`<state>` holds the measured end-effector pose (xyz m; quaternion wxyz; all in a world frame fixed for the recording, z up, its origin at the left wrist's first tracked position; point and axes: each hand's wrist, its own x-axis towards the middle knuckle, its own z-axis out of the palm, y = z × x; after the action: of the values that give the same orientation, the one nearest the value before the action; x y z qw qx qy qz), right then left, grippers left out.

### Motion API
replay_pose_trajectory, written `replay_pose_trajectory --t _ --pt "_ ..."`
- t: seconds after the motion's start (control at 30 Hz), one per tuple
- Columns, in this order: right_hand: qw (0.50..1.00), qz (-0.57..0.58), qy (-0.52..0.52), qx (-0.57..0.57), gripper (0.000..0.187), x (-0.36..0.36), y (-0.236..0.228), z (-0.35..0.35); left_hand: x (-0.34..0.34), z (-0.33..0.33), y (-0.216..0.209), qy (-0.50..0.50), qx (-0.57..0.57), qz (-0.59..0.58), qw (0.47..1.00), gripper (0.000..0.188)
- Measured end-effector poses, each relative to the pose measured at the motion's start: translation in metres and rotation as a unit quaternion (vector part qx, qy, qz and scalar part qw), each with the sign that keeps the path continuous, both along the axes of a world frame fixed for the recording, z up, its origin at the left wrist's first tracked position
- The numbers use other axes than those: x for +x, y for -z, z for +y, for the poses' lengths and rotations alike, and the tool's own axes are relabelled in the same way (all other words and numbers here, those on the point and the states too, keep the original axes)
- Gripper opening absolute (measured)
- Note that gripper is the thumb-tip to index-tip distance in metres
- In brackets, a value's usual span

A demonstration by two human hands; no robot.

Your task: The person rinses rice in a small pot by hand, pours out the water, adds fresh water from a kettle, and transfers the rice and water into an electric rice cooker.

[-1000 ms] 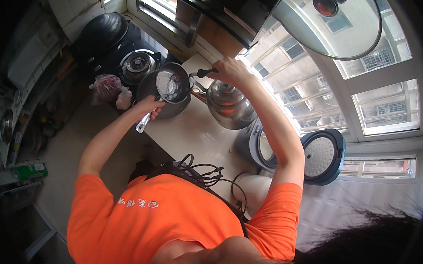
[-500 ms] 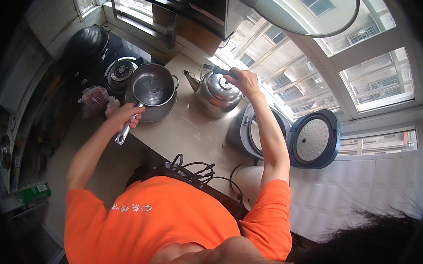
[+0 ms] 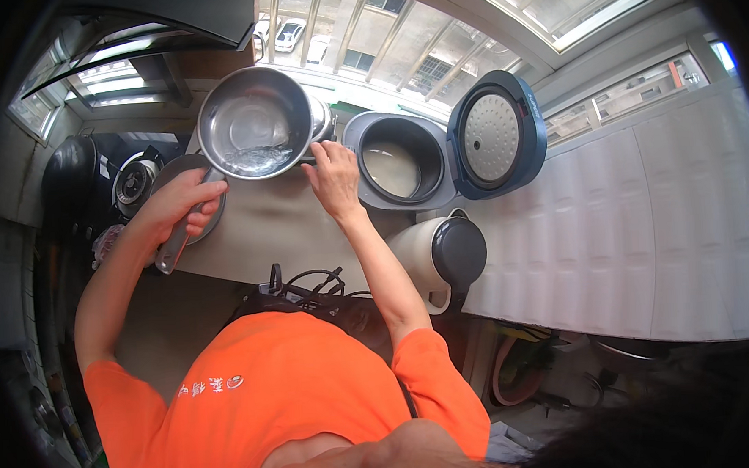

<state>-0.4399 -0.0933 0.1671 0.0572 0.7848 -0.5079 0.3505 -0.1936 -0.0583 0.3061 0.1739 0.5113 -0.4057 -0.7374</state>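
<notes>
My left hand (image 3: 186, 201) is closed round the long metal handle of a steel saucepan (image 3: 250, 113). The saucepan is held up over the counter, tilted toward me, with some clear water along its lower side. At the saucepan's right edge is my right hand (image 3: 335, 175), thumb and forefinger on either side of its small side handle. Behind the saucepan, mostly hidden by it, stands a steel kettle (image 3: 324, 118). Just right of my right hand is a rice cooker (image 3: 359, 188) with its blue lid (image 3: 505, 134) swung up; a pale layer lies in its dark inner pot.
A cream jug with a black lid (image 3: 458, 251) stands near my right forearm. Under the saucepan on the left is a grey round pan (image 3: 209, 226), beside the gas burner (image 3: 134, 180) and a black wok (image 3: 69, 186). Black cables (image 3: 313, 279) lie at the counter's front edge.
My right hand has let go of the kettle's handle and moved to the saucepan's right side. The saucepan has been raised and tilted toward me. The view has turned rightward.
</notes>
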Motion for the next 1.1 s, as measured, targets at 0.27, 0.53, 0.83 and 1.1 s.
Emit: replay_pose_trajectory --t 0.27,0.53,0.83,1.1 --pt "0.901 -0.343 0.254 0.076 0.038 -0.085 0.03 0.018 -0.104 -0.062 0.043 0.124 -0.102 -0.042 0.986 0.019" --pt "0.891 -0.334 0.304 0.046 0.047 -0.096 0.042 0.002 -0.17 -0.109 0.133 0.196 -0.534 -0.223 0.792 0.029" --pt "0.931 -0.278 0.225 -0.069 0.046 -0.113 -0.089 0.049 -0.186 -0.1 0.115 0.252 -0.577 -0.333 0.702 0.026" --pt "0.889 0.005 0.415 -0.192 0.044 -0.202 -0.149 0.049 -0.185 -0.096 0.113 0.097 -0.571 -0.15 0.801 0.024"
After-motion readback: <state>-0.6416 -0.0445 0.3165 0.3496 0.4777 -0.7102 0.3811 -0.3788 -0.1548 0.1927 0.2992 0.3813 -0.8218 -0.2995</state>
